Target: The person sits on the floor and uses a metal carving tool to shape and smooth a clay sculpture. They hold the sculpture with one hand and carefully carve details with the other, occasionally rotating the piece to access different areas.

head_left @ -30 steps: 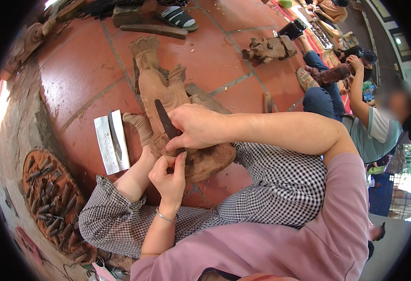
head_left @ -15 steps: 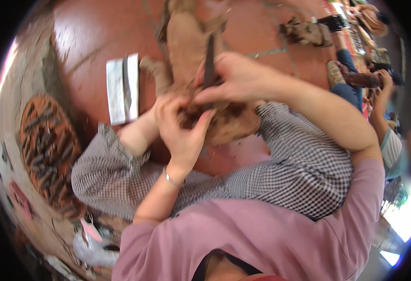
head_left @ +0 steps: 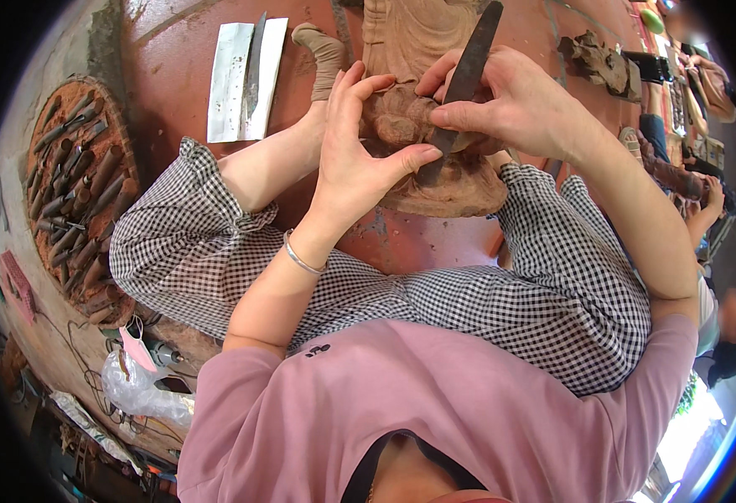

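Observation:
A brown wooden carving (head_left: 464, 198) with a rounded base and sculpted folds lies on the floor between my legs, its far end cut off by the top of the view. My right hand (head_left: 523, 101) grips a dark, flat, tapering file (head_left: 472, 63), its narrow tip slanting up and right and its lower end against the carving. Stretched and spread, the fingers of my left hand (head_left: 360, 159) rest along the carving's left side, while its thumb touches the file near the lower end. My palms hide part of the carved surface.
To the left stands a round tray (head_left: 37, 197) of several wood-handled chisels. White paper (head_left: 227, 80) with a long thin blade (head_left: 256, 63) lies on the red tiles. At lower left are a plastic bag (head_left: 129, 381) and cables. A rough wood piece (head_left: 596, 65) and other people are on the right.
The file has tipped from nearly upright to slanting right. My left fingers have straightened and spread. The whole view has shifted, so the carving and hands sit higher and further right.

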Action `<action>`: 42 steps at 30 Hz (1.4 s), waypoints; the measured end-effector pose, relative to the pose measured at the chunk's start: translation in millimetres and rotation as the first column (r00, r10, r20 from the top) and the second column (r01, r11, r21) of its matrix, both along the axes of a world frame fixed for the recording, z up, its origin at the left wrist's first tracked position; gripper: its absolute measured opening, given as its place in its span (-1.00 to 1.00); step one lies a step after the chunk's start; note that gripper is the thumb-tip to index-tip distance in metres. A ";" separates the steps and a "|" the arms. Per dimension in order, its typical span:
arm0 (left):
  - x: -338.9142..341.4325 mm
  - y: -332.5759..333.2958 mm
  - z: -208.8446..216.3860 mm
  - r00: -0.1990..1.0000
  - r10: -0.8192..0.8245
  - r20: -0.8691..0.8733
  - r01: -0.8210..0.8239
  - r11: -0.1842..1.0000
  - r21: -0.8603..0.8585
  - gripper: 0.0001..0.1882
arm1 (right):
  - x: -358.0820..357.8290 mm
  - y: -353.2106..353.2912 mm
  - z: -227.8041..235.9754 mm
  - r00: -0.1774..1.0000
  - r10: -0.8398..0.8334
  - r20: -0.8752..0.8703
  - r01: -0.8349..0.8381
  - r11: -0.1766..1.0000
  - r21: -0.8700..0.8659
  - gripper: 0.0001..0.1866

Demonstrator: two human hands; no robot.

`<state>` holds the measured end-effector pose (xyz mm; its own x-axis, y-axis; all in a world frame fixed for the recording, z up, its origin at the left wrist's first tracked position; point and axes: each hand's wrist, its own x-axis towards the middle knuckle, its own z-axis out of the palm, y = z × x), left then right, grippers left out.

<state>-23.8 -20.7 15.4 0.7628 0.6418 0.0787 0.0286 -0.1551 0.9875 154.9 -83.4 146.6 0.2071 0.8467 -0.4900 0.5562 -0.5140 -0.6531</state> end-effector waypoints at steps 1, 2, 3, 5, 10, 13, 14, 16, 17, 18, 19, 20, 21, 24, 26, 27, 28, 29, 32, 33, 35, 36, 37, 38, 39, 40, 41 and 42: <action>0.9 -0.6 -1.9 1.000 0.010 0.000 -0.010 1.000 0.029 -0.12 | -1.4 -1.0 -1.6 1.000 0.011 0.001 -0.011 0.999 0.049 -0.65; 2.4 -1.0 -5.5 1.000 0.020 0.002 -0.020 0.998 0.060 -0.12 | -4.2 -3.1 -4.7 1.000 0.021 0.003 -0.021 0.995 0.100 -0.65; 3.4 -1.4 -8.0 1.000 0.030 0.003 -0.030 0.995 0.090 -0.12 | -6.4 -4.9 -6.5 0.999 0.032 0.006 -0.032 0.988 0.151 -0.65; 3.8 -1.5 -9.4 0.999 0.038 0.008 -0.039 0.995 0.092 -0.13 | -8.7 -6.2 -6.5 1.000 0.006 0.009 -0.008 0.989 0.148 -0.66; 0.5 0.9 -0.7 0.999 0.005 0.032 -0.007 0.998 0.064 -0.18 | -1.2 -2.9 -3.1 1.000 -0.019 -0.003 0.019 0.998 0.057 -0.67; 2.6 -1.1 -1.6 0.999 0.035 0.029 -0.037 0.995 0.090 -0.16 | -2.9 1.5 -2.0 0.997 0.034 0.064 -0.036 0.999 0.030 -0.67; 2.7 -1.1 -5.2 0.999 0.039 0.020 -0.041 0.994 0.101 -0.15 | -4.8 1.9 -4.7 0.994 0.056 0.092 -0.062 0.997 0.056 -0.66; 2.8 -1.1 -7.4 0.999 0.043 0.007 -0.044 0.992 0.121 -0.14 | -5.3 0.0 -8.4 0.986 0.103 0.133 -0.120 0.985 0.125 -0.65; 2.7 -0.8 -7.7 0.999 0.042 0.006 -0.042 0.991 0.131 -0.13 | -5.0 -0.7 -7.9 0.990 0.090 0.105 -0.103 0.987 0.120 -0.65; 2.8 -0.4 -7.9 0.999 0.041 0.004 -0.041 0.989 0.141 -0.12 | -4.8 -1.7 -6.8 0.994 0.077 0.077 -0.086 0.990 0.114 -0.65; 3.0 0.1 -8.4 0.999 0.038 0.010 -0.039 0.990 0.139 -0.12 | -4.2 -2.4 -5.6 0.997 0.064 0.049 -0.069 0.992 0.107 -0.64; 3.7 -0.3 -9.4 0.999 0.036 0.016 -0.038 0.990 0.135 -0.11 | -2.5 -3.7 -4.7 0.998 0.049 0.041 -0.053 0.995 0.086 -0.64; 4.2 -0.4 -9.9 0.999 0.034 0.021 -0.037 0.991 0.131 -0.10 | -0.6 -4.9 -3.5 0.999 0.034 0.032 -0.036 0.997 0.065 -0.64; 1.0 3.1 -3.9 0.999 -0.023 0.036 0.018 0.991 0.131 -0.04 | 4.6 -1.4 0.8 0.999 0.030 -0.017 -0.030 0.999 -0.022 -0.64; 1.1 2.2 -3.5 1.000 -0.021 0.016 0.018 0.993 0.120 0.01 | 7.1 -0.8 0.7 0.998 0.051 -0.033 -0.051 0.998 -0.020 -0.63; 1.2 1.9 -3.0 1.000 -0.021 0.007 0.020 0.993 0.116 0.04 | 7.7 -2.4 -1.5 0.997 0.068 -0.028 -0.067 0.998 0.013 -0.63; 1.2 1.1 -1.7 1.000 -0.018 -0.002 0.018 0.993 0.115 0.05 | 8.2 -3.3 -2.4 0.996 0.084 -0.022 -0.083 0.995 0.046 -0.63; 0.3 -0.1 -0.5 1.000 -0.010 -0.013 0.011 0.993 0.114 0.06 | 7.2 -2.7 -0.8 0.996 0.094 -0.001 -0.094 0.995 0.039 -0.65; -1.6 -2.2 1.0 0.999 0.010 -0.037 -0.005 0.991 0.132 0.09 | 2.9 -4.5 4.3 0.990 0.127 0.060 -0.130 0.990 0.051 -0.68; -1.5 -2.5 1.3 0.999 0.015 -0.042 -0.009 0.990 0.141 0.10 | 3.0 -7.6 2.9 0.987 0.139 0.082 -0.145 0.986 0.077 -0.68; -1.1 -3.2 2.3 0.998 0.032 -0.049 -0.025 0.991 0.132 0.10 | 1.9 -8.5 3.5 0.989 0.124 0.077 -0.131 0.988 0.083 -0.69; -1.3 -3.5 2.5 0.998 0.041 -0.053 -0.034 0.991 0.128 0.10 | 0.7 -7.1 5.0 0.994 0.097 0.050 -0.100 0.993 0.062 -0.71; -1.8 -4.0 0.6 0.998 0.041 -0.055 -0.034 0.991 0.128 0.11 | -0.1 -6.1 5.9 0.997 0.069 0.024 -0.070 0.997 0.040 -0.72; -0.6 -4.0 -1.9 0.998 0.036 -0.050 -0.029 0.991 0.132 0.12 | 2.3 -8.3 3.2 0.999 0.042 0.003 -0.042 0.996 0.078 -0.75; 0.7 -3.3 -2.5 0.999 0.030 -0.044 -0.024 0.990 0.136 0.13 | 7.0 -12.6 -3.8 1.000 0.016 -0.018 -0.014 0.993 0.114 -0.77; 1.5 -2.3 -0.4 0.999 0.002 -0.036 0.004 0.988 0.153 0.15 | 10.7 -16.2 -5.8 0.999 -0.009 -0.040 0.015 0.988 0.151 -0.79; 1.0 -1.5 0.8 0.999 -0.020 -0.034 0.026 0.985 0.169 0.18 | 12.6 -17.0 -3.9 0.989 -0.091 -0.116 0.109 0.981 0.160 -0.79; 0.5 -0.6 2.1 0.999 -0.043 -0.032 0.048 0.982 0.184 0.21 | 13.7 -18.2 -0.9 0.967 -0.171 -0.191 0.203 0.966 0.162 -0.78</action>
